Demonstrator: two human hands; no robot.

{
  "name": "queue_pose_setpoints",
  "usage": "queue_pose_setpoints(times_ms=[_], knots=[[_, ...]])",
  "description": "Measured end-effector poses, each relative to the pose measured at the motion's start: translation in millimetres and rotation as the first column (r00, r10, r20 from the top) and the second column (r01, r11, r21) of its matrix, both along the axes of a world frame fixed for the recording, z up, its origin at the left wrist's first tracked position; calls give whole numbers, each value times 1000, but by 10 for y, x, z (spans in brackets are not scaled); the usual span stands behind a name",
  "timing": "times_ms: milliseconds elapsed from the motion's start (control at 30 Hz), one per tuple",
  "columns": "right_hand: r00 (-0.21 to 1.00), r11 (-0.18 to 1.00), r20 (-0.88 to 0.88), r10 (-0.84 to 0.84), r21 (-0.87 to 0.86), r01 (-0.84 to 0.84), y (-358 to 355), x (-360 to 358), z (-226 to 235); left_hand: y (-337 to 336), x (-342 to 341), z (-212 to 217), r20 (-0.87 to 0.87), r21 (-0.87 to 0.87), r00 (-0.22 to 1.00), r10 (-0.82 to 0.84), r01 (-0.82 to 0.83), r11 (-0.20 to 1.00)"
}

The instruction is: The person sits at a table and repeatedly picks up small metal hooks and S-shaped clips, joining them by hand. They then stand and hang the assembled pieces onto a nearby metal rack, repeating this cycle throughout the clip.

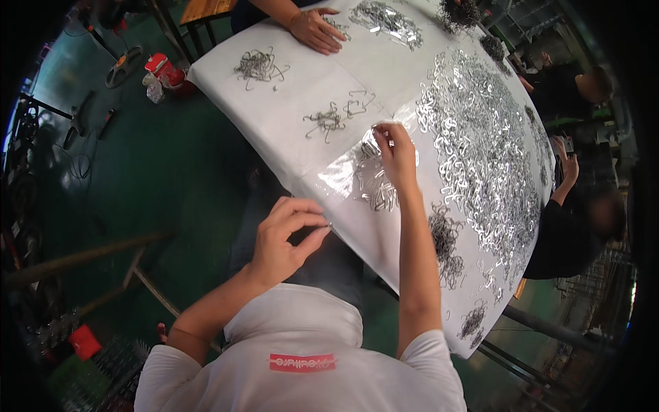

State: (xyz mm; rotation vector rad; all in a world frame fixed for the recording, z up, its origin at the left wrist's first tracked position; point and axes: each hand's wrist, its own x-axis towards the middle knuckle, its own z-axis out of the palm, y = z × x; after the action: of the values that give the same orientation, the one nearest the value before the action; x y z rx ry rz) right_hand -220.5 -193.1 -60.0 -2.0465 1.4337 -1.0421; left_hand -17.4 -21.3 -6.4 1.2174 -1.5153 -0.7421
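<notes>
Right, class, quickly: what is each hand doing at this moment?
Left hand: fingers pinched together near the table edge; anything held is too small to tell.
Right hand: fingertips pinching among the metal clips.

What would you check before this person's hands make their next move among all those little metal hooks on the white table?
1. Left hand pinching something small at the fingertips: ok, though what it is cannot be told.
2. Right hand at the hooks on the clear plastic sheet: ok, fingertips are at them.
3. A hook held in the right hand: cannot tell.
4. Big heap of hooks apart from the right hand: ok, it lies to the right.
5. Another person's hand away from both hands: ok, resting at the far edge.
</notes>
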Motion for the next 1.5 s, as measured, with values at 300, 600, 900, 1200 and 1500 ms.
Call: queue_pose_setpoints(times_ms=[300, 600, 900, 1200, 1500], knots=[[673, 979, -711, 202, 143, -143, -1528, 347, -159, 56, 14, 37, 25, -5, 999, 29, -29, 1000], [987, 906, 155, 36, 411, -98, -67, 207, 357, 56, -53, -67, 11, -78, 1000, 21, -20, 997], [630, 775, 731, -263, 548, -313, 1694, 282, 799, 104, -118, -109, 1, -124, 1000, 17, -17, 992], [542, 828, 783, -304, 499, -256, 1887, 395, 617, 170, -166, -81, 22, -140, 1000, 10, -7, 990], [650, 947, 733, -199, 314, -64, 2043, 386, 572, 32, -140, -313, 67, -127, 997, 35, -26, 992]])
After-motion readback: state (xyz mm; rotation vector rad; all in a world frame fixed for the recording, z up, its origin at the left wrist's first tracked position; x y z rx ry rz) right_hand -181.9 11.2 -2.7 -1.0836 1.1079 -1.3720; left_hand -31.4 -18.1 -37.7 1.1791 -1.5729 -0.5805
